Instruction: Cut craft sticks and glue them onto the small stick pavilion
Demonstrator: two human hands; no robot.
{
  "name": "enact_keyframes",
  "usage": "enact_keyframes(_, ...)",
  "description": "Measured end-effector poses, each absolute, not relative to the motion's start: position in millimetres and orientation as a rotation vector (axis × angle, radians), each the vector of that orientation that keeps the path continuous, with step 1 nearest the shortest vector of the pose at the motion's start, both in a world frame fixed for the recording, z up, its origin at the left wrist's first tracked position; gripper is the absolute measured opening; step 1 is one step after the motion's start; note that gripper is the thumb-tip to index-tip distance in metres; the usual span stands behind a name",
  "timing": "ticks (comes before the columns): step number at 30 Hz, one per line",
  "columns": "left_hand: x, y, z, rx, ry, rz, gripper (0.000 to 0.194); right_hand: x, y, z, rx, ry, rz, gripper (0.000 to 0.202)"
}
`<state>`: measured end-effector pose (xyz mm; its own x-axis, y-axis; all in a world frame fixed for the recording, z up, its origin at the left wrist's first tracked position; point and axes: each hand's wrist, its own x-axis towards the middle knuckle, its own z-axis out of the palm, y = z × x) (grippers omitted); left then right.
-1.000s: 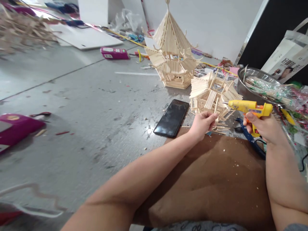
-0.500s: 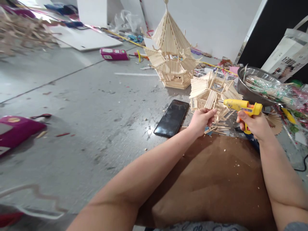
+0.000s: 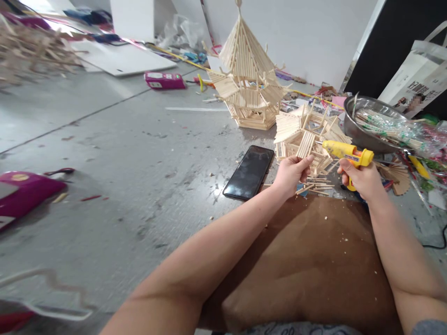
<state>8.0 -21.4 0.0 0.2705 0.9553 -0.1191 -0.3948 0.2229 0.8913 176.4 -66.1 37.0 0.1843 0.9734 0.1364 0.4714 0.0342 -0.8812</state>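
Observation:
My left hand [image 3: 291,174] pinches a small panel of side-by-side wooden sticks [image 3: 306,144] at its lower end. Behind the panel stands a low, roofed stick structure [image 3: 288,128]. In my right hand [image 3: 361,177] is a yellow glue gun [image 3: 344,150], its nozzle pointing left, close to the panel's right side. Loose sticks [image 3: 319,186] lie just below the structure, beside my left hand. A taller stick pagoda [image 3: 246,51] with a pointed roof stands farther back. The black phone [image 3: 248,172] lies left of my left hand.
A metal bowl [image 3: 370,104] of wrapped sticks sits at the right, near a white bag [image 3: 412,74]. Purple devices lie at the back [image 3: 165,80] and far left [image 3: 30,190]. A brown sheet [image 3: 314,265] covers my lap. A stick pile [image 3: 35,53] lies back left.
My right hand has moved slightly left with the glue gun, and the nozzle is nearer the panel. My left hand has hardly moved.

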Motion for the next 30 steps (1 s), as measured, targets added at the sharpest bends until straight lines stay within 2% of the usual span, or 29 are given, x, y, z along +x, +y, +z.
enact_keyframes(12, 8.1, -22.8, 2.0, 0.851, 0.798, 1.103, 0.035, 166.9, -64.0, 38.5, -1.653, -1.486, 0.560, 0.039)
enact_keyframes(30, 8.2, -24.8, 4.6, 0.830, 0.806, 1.135, 0.029, 164.0, -63.7, 41.2, -1.670, -1.519, 0.518, 0.043)
